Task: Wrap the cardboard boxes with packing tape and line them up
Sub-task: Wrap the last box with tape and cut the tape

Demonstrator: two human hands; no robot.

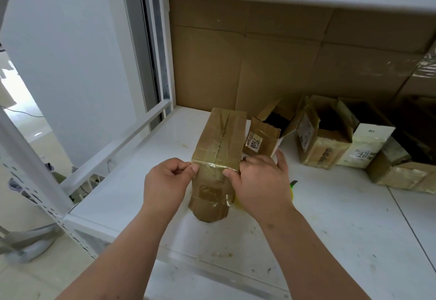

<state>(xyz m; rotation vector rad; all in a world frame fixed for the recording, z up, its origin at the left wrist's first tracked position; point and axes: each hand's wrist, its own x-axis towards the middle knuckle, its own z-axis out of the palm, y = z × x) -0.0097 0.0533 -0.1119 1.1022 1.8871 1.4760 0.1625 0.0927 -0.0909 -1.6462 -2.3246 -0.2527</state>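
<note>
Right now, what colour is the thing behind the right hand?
Yellow and green, head view.

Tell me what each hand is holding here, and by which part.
The left hand pinches the clear tape at the left near top corner of the closed cardboard box. The right hand grips the same box at its right near corner.
</note>
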